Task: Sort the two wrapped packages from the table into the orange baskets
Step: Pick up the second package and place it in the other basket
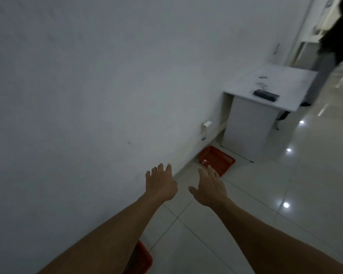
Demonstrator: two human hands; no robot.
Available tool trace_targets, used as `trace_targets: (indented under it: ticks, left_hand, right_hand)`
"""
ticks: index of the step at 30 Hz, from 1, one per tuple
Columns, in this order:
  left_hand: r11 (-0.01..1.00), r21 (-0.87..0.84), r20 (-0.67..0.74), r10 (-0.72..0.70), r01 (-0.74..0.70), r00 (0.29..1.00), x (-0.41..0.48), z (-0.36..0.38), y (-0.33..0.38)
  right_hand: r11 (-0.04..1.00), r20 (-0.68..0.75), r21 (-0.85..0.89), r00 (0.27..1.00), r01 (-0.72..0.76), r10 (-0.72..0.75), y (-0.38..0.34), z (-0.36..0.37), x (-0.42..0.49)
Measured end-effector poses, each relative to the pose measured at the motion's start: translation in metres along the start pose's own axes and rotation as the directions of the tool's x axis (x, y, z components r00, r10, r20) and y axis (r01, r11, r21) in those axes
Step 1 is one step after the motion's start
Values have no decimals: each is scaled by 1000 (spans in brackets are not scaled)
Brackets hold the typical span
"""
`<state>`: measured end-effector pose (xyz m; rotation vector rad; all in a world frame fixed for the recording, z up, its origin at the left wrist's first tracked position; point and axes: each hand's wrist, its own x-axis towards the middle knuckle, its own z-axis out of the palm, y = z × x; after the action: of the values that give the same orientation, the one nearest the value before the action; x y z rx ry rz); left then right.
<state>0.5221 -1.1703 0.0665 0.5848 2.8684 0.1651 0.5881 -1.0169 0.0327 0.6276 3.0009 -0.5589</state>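
Note:
Both my arms stretch forward over the tiled floor. My left hand (160,181) and my right hand (210,186) are empty with fingers spread. An orange basket (218,157) lies on the floor by the wall, just beyond my right fingertips, with a small white item inside it. A second orange basket (144,258) shows only as a corner under my left forearm. On the white table (285,84) further back lies one dark wrapped package (266,95). I see no second package on the table.
A white wall (87,86) runs along the left. A wall socket with a white plug (206,124) sits low near the table. A person in dark clothing (337,36) stands at the far right behind the table. Glossy tiles reflect ceiling lights.

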Motion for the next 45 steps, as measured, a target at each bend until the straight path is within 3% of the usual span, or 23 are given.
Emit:
trace_targets:
  ticks: [7,21,38,45]
  left_hand:
    - [984,41,24,171,-172,985,49,16,141]
    - [951,39,53,305,-307,951,159,46,421]
    - [888,22,154,450,-459,880,412,60,641]
    - [888,32,183,446,-459,876,497,56,707]
  right_hand:
    - [985,-24,16,985,-169,169,136,-42,20]
    - [941,-86,91,939,-325,332,377,-144,105]
    - [835,-85,133,833,-534,547,590,-211,320]
    - [840,-69,131,840,-527,538,648,-241,404]
